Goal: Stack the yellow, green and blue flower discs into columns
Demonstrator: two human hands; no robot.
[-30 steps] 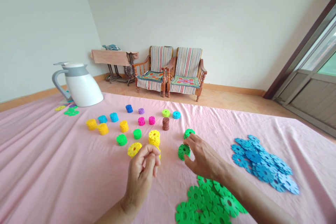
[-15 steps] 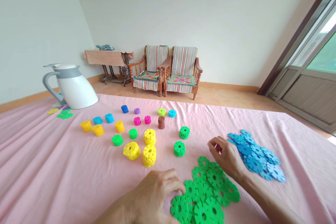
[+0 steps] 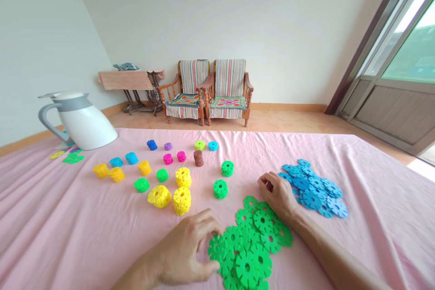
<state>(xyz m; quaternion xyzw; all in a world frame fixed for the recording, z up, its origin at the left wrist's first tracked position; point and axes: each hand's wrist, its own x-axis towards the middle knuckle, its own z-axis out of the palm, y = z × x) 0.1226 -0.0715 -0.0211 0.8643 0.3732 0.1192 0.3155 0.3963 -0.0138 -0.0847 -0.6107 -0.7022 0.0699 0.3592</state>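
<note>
I have the fingers point(image 3: 210, 223) of the left hand point(image 3: 185, 249) parted, thumb and forefinger framing the leftmost edge of the pile of green discs point(image 3: 244, 241); I see nothing clasped there. My right hand point(image 3: 279, 195) is loosely curled between that pile and the heap of blue discs point(image 3: 312, 186) (from my viewpoint I cannot tell whether anything sits inside the curl). Beyond the fingers I find two green stacks point(image 3: 220, 195), with three yellow stacks point(image 3: 182, 207) to their left and a brown stack point(image 3: 198, 159) farther back, all on the pink cloth point(image 3: 84, 235). A white jug point(image 3: 89, 124) stands at far left, two wooden armchairs point(image 3: 227, 104) beyond.
</note>
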